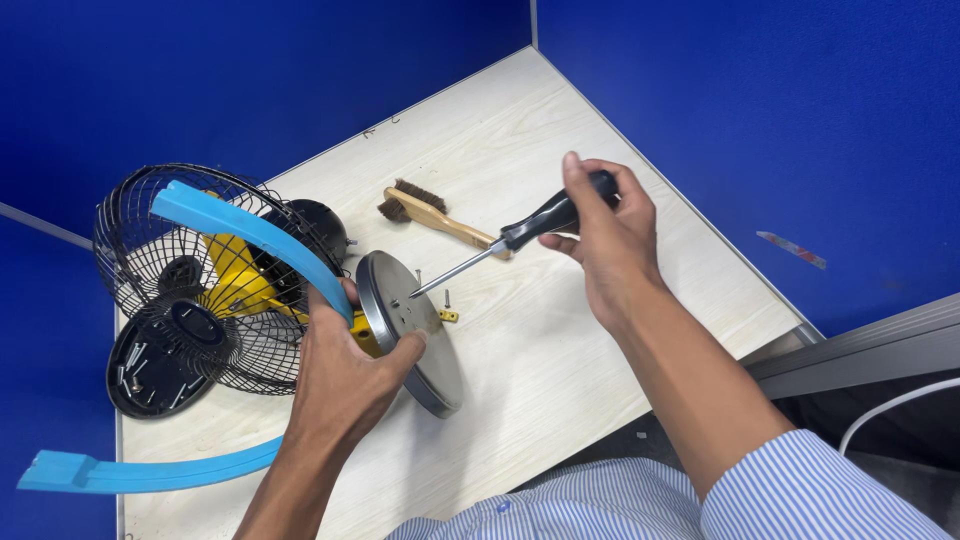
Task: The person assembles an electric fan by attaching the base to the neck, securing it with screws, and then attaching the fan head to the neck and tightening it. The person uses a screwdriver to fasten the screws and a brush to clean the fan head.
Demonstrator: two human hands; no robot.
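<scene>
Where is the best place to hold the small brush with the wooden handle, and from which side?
Grip the brush by its bare wooden handle, coming from above. It lies flat on the table with the dark bristles at its far-left end. The handle's near end sits under the screwdriver in the right hand, so take the middle.

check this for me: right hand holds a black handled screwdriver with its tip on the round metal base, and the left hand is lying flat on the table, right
Not quite. In the head view the left hand is not flat on the table; it grips the round metal base of the fan. The rest holds: the right hand holds the black-handled screwdriver with its tip on that base.
</scene>
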